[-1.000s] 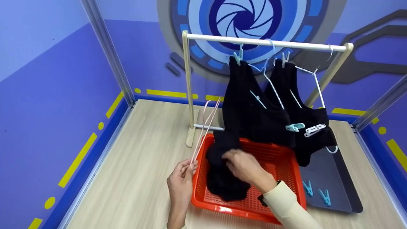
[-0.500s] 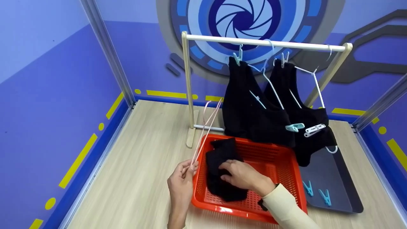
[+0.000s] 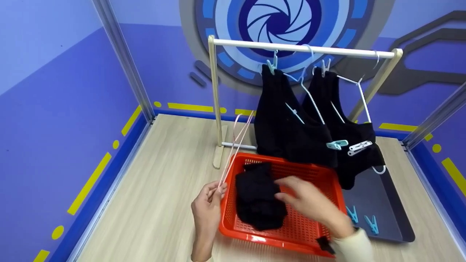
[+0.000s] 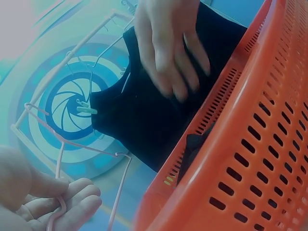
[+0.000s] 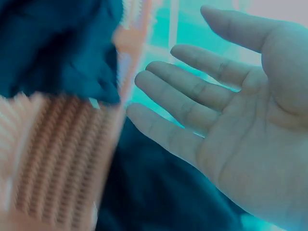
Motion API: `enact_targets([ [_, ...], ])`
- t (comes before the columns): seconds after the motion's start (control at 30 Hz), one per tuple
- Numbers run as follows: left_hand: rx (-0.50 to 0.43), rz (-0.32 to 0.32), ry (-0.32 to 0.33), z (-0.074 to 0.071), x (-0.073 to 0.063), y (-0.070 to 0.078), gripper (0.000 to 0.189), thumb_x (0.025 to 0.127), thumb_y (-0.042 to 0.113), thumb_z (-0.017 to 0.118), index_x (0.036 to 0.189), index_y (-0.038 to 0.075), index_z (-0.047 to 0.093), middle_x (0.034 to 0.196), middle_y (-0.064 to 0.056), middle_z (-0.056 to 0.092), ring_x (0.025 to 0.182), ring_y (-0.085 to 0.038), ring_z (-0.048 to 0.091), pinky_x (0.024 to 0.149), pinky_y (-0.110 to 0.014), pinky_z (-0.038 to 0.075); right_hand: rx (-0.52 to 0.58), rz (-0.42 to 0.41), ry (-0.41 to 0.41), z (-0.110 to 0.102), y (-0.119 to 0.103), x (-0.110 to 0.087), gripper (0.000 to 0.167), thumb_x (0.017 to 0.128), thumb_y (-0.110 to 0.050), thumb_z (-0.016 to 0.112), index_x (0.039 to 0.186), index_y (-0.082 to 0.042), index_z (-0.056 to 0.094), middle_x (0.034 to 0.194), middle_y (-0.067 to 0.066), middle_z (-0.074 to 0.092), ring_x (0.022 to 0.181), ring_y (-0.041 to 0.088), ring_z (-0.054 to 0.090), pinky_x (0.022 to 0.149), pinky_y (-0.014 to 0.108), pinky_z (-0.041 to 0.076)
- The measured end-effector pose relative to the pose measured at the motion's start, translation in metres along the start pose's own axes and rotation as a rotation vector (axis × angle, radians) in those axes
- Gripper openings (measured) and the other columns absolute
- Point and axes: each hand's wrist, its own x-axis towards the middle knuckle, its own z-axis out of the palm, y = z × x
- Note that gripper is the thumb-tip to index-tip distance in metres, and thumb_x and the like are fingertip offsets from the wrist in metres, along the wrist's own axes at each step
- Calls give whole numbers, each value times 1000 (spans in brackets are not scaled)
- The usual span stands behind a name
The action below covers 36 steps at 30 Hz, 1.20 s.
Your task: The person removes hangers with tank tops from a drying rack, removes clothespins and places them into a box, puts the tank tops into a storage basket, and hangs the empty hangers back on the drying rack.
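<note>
In the head view my left hand (image 3: 208,211) holds a thin pink clothes hanger (image 4: 60,161), pinching its wire between thumb and fingers beside the basket. A black garment (image 3: 259,196) lies bunched in the left half of the red plastic basket (image 3: 251,238). Over the basket, just right of the garment, hovers my right hand (image 3: 309,200). Its fingers are spread and relaxed in the right wrist view, with nothing in the palm (image 5: 255,139).
Behind the basket, a wooden rack (image 3: 255,45) carries two black tops (image 3: 280,127) on hangers, fastened with clothespins (image 3: 338,145). A dark grey tray (image 3: 395,218) with teal clothespins (image 3: 372,224) stands at right. Blue-purple panels enclose the table (image 3: 160,189).
The right hand was on the black garment, which has been lowered into the basket and let go; the hand has drawn back to the right. The left hand stays put with the hanger.
</note>
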Motion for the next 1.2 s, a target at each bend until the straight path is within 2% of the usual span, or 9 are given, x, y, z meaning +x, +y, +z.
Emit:
enact_targets([
  [0.23, -14, 29, 0, 1, 1, 1, 14, 101, -7, 67, 114, -6, 73, 107, -16, 79, 101, -30, 77, 88, -30, 61, -26, 160, 207, -37, 24, -56, 35, 101, -21, 76, 133, -6, 71, 128, 6, 73, 116, 30, 68, 97, 55, 54],
  [0.33, -11, 29, -10, 1, 1, 2, 15, 101, -6, 67, 115, -5, 73, 108, -15, 79, 101, -29, 77, 88, -31, 61, -64, 220, 273, -44, 40, -76, 35, 100, -16, 77, 131, -2, 71, 125, 14, 73, 112, 38, 70, 92, 59, 54],
  [0.5, -14, 43, -18, 2, 2, 4, 16, 102, -4, 67, 117, -6, 72, 109, -15, 79, 101, -29, 77, 88, -32, 61, -139, 339, 347, -45, 66, -91, 43, 101, -15, 75, 133, 10, 63, 127, 34, 65, 117, 55, 62, 96, 69, 47],
  [0.63, -31, 53, -21, 3, 2, 4, 16, 102, -4, 67, 116, -8, 72, 108, -16, 79, 101, -30, 77, 89, -32, 61, -236, 413, 391, -38, 82, -94, 43, 103, -20, 73, 131, 11, 62, 123, 36, 63, 114, 57, 60, 90, 72, 47],
  [0.83, -36, 49, -23, 3, 2, 5, 15, 102, -4, 67, 116, -6, 73, 108, -15, 79, 102, -29, 77, 89, -31, 61, -337, 390, 426, -19, 109, -96, 43, 104, -26, 70, 125, 11, 63, 115, 32, 61, 106, 55, 58, 78, 73, 48],
  [1.03, -24, 47, -32, 2, 2, 6, 15, 103, -4, 66, 116, -4, 73, 108, -14, 79, 101, -28, 77, 89, -32, 61, -361, 411, 388, -5, 124, -104, 45, 108, -33, 60, 119, 11, 65, 110, 29, 61, 99, 52, 59, 76, 70, 48],
  [1.2, -36, 45, -31, 2, 2, 6, 15, 103, -3, 67, 116, -4, 73, 108, -14, 79, 102, -28, 77, 89, -32, 61, -402, 300, 462, 1, 128, -102, 33, 102, -26, 67, 105, 6, 69, 96, 21, 63, 86, 45, 60, 68, 66, 49],
])
